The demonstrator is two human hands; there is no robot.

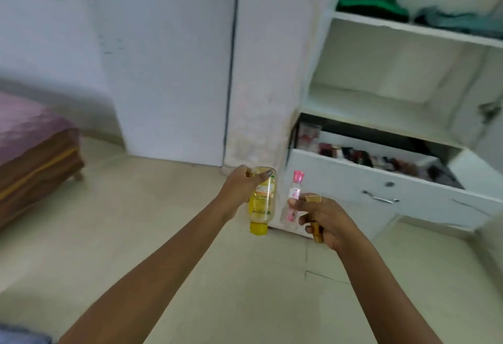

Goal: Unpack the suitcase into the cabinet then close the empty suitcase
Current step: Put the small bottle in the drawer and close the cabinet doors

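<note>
Three small containers are in the hands: the left hand [241, 183], just under the centre, curls its fingers around one yellow bottle [261, 205] that hangs cap down; the right hand [326, 218], at 4 o'clock from it, pinches one pink-capped bottle [294, 194] and one golden tube [317, 232] between thumb and curled fingers. The cabinet [381, 104] stands at 2 o'clock, its one drawer [353, 180] open, near both hands

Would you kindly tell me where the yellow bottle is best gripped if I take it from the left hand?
Probably round its bare lower body, just above the cap, coming from below. The yellow bottle hangs cap-down, the left hand pinches its base at the top, and the pink-capped bottle in the right hand crowds its right side.
</note>
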